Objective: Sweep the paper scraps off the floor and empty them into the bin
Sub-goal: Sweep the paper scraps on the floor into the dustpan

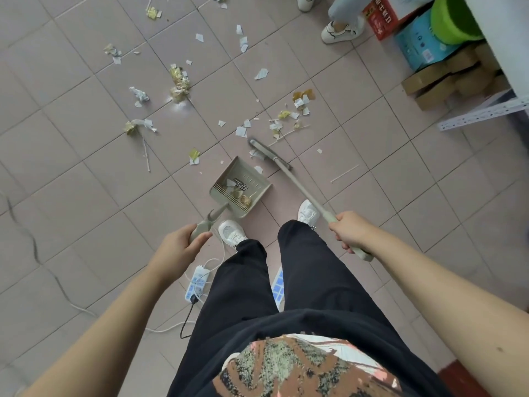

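Note:
A beige dustpan (259, 179) rests on the tiled floor just ahead of my feet, with a few scraps and a gold wrapper inside. My left hand (179, 249) is shut on its handle. My right hand (350, 230) grips the long handle of a beige broom (297, 181); its head lies on the floor just beyond the pan's mouth, next to some scraps. White and yellow paper scraps (179, 81) lie scattered over the floor ahead, with another cluster (289, 116) to the right. No bin is visible.
A white power strip (197, 282) with cables lies on the floor by my left leg. Cardboard boxes (446, 78), a green tub (452, 21) and a white metal shelf rail (483, 113) stand at the right. Another person's white shoes (340, 31) are at the top.

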